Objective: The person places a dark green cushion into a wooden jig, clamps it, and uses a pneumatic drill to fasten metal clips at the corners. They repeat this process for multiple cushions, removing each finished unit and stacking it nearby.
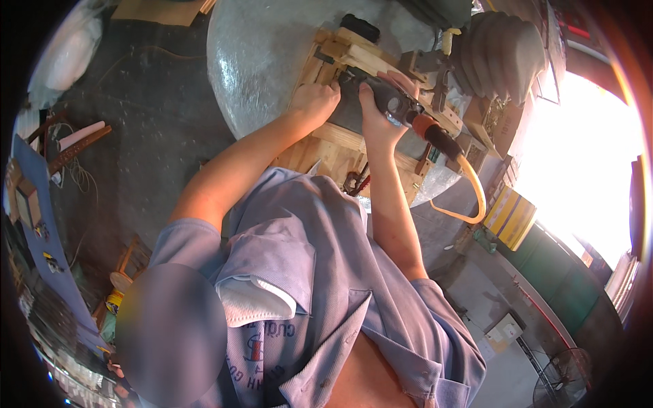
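Observation:
My right hand (pixel 382 112) is wrapped round a black air-powered hand tool (pixel 389 100). An orange-red and black coupling (pixel 435 133) joins the tool's rear end to a yellow air hose (pixel 479 194). Close by the tool's front end, my left hand (pixel 317 104) is closed, its fingertips curled out of sight; what they grip cannot be made out. Both hands are over a wooden work stand (pixel 338 136) built of pale boards. A wooden bar (pixel 371 61) crosses just beyond the tool, and a black brush-like object (pixel 360 28) lies past it.
Dark metal clamp parts (pixel 435 78) stand right of the tool. Grey ribbed ducting (pixel 496 54) bulges at the upper right. Shiny clear sheeting (pixel 248 75) surrounds the stand. A yellow box (pixel 509 217), a fan (pixel 563 377) and a blue-topped bench (pixel 58 272) are farther off.

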{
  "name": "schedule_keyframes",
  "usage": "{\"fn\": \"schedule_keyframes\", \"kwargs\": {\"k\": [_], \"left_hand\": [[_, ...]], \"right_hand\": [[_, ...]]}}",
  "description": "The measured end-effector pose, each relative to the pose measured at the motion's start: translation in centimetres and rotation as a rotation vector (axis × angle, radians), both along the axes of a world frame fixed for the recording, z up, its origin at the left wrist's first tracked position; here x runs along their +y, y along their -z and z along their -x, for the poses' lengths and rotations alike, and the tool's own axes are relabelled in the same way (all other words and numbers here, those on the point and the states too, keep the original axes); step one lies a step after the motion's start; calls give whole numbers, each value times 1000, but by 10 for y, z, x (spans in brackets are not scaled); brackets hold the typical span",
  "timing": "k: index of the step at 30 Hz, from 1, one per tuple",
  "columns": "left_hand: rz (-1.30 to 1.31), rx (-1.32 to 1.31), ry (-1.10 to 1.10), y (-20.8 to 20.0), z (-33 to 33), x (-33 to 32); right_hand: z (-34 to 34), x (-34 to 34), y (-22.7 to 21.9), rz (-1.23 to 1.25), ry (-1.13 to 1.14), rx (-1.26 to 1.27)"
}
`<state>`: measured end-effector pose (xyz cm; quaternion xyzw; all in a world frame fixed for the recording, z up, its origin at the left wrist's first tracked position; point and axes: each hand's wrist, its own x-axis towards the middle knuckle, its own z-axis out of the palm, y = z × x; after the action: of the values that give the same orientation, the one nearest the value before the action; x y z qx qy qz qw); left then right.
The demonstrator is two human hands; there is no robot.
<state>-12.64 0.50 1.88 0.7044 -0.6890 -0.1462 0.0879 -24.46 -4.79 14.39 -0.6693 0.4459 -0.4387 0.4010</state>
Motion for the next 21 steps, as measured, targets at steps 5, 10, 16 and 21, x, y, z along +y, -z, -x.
{"fn": "schedule_keyframes", "kwargs": {"k": [5,10,16,21], "left_hand": [[-8,18,27,5,0,-1],[-108,64,17,-10,-7,0],[-64,89,11,-2,-7,2],[-64,88,38,-1,-9,2]], "right_hand": [[-8,-16,-5,-95,-3,-52],[5,-18,0,33,-2,53],[4,0,-2,19,-24,32],[10,3,1,60,-60,101]]}}
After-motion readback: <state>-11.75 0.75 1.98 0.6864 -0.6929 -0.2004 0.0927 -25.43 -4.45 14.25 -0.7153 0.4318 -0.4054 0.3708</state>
